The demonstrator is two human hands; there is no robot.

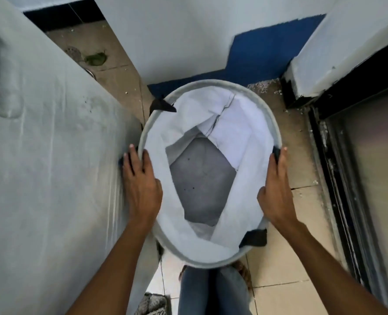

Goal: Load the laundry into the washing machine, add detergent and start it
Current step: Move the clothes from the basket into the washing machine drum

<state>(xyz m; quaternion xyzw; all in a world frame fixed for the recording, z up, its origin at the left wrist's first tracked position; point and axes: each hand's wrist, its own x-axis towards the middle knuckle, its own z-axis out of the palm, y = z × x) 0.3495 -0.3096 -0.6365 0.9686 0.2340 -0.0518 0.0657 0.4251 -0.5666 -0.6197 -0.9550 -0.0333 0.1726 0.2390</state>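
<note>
A round laundry basket (265, 114) with a grey rim and white lining stands on the floor in front of my legs. I see only its grey bottom and folds of lining inside. My left hand (140, 185) grips the left rim, thumb inside and fingers outside. My right hand (277, 189) holds the right rim by a dark handle tab. A large grey-white surface (52, 155) fills the left side; I cannot tell whether it is the washing machine.
The basket sits in a narrow gap between the grey surface on the left and a dark metal door frame (329, 155) on the right. White and blue walls close the far side. Tiled floor (277, 278) shows debris and a drain (73, 52).
</note>
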